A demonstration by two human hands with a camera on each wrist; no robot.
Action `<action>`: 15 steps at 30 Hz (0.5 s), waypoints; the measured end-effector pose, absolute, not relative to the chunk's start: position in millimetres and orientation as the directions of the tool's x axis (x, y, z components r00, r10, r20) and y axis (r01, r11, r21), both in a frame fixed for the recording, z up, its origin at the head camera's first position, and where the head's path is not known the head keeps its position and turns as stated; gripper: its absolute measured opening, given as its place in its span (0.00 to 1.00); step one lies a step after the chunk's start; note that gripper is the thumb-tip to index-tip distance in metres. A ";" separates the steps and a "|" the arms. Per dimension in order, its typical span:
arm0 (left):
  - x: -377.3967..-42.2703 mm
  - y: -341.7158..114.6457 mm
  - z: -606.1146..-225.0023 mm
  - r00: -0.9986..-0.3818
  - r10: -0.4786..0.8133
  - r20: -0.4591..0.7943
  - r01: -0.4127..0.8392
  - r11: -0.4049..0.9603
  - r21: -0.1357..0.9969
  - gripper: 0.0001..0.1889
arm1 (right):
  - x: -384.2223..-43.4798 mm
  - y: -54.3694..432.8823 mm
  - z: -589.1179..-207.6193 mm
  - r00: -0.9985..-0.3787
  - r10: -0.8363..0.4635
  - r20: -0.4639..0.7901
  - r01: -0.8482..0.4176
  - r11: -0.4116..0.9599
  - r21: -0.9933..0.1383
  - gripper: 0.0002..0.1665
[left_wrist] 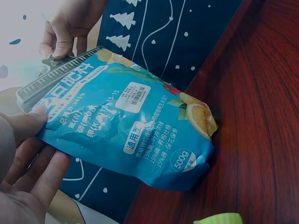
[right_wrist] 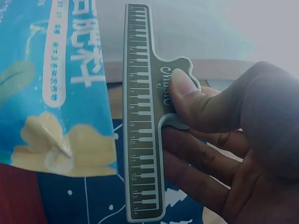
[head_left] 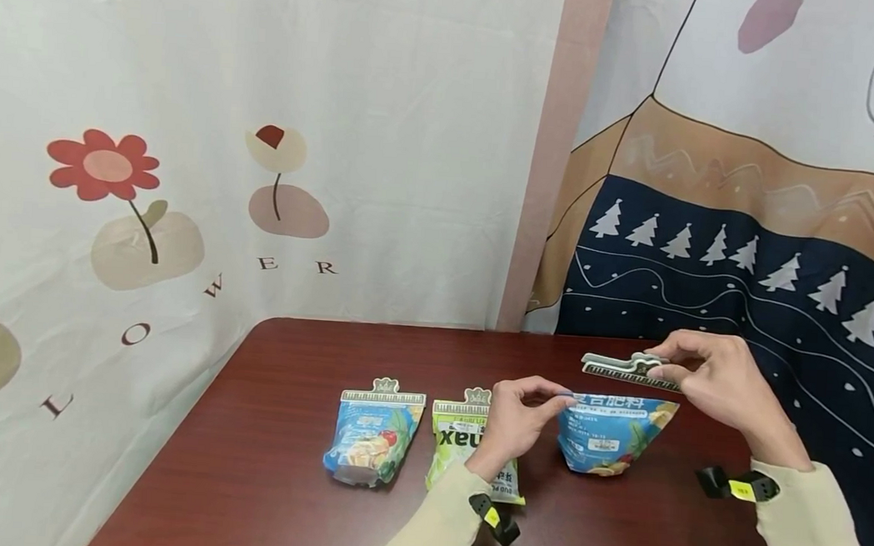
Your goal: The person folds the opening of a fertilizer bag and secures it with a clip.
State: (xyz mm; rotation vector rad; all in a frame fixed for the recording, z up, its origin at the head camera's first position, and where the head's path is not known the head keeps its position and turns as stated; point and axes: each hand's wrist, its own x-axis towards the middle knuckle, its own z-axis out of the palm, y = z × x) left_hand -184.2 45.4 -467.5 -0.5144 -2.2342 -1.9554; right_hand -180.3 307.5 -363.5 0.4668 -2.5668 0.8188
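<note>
My left hand [head_left: 516,420] pinches the upper left corner of a blue fertilizer bag [head_left: 605,438], which stands on the table with its printed front toward me. "500g" and an orange slice show on the bag [left_wrist: 140,116] in the left wrist view. Above the bag's top edge, my right hand [head_left: 726,387] holds a wide bag clip [head_left: 626,368] by its handles, thumb on one side and fingers on the other. Piano keys and a numbered scale mark the clip [right_wrist: 142,116]. In the right wrist view it sits beside the bag's top edge, with a gap between them.
A second blue bag [head_left: 371,444] with a clip [head_left: 384,393] along its top lies to the left. Between the blue bags is a green bag [head_left: 445,445], also clipped and partly behind my left hand. Printed curtains hang behind the dark red table [head_left: 260,463].
</note>
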 end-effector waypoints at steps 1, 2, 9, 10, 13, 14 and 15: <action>-184.3 45.3 -467.4 -0.933 0.168 0.317 0.337 0.105 0.936 0.06 | -179.5 306.6 -363.0 -0.860 -0.197 0.471 -0.433 0.771 -0.467 0.12; -184.3 45.2 -467.3 -0.933 0.167 0.318 0.338 0.108 0.935 0.06 | -178.7 305.7 -362.6 -0.858 -0.206 0.471 -0.440 0.769 -0.464 0.13; -183.9 45.1 -466.8 -0.933 0.168 0.317 0.338 0.111 0.935 0.06 | -173.7 302.7 -361.9 -0.843 -0.254 0.474 -0.478 0.758 -0.444 0.15; -184.0 45.2 -466.8 -0.934 0.168 0.316 0.336 0.111 0.935 0.06 | -173.1 302.3 -362.0 -0.842 -0.262 0.471 -0.483 0.755 -0.443 0.15; -183.8 45.1 -466.6 -0.935 0.169 0.311 0.331 0.110 0.937 0.06 | -171.7 301.4 -361.8 -0.841 -0.281 0.463 -0.494 0.747 -0.444 0.16; -183.8 45.0 -466.3 -0.936 0.169 0.309 0.330 0.112 0.937 0.06 | -171.4 301.0 -361.7 -0.840 -0.286 0.462 -0.498 0.745 -0.444 0.16; -183.8 44.9 -466.0 -0.936 0.168 0.308 0.329 0.113 0.938 0.06 | -171.1 300.7 -361.6 -0.838 -0.291 0.461 -0.502 0.742 -0.444 0.16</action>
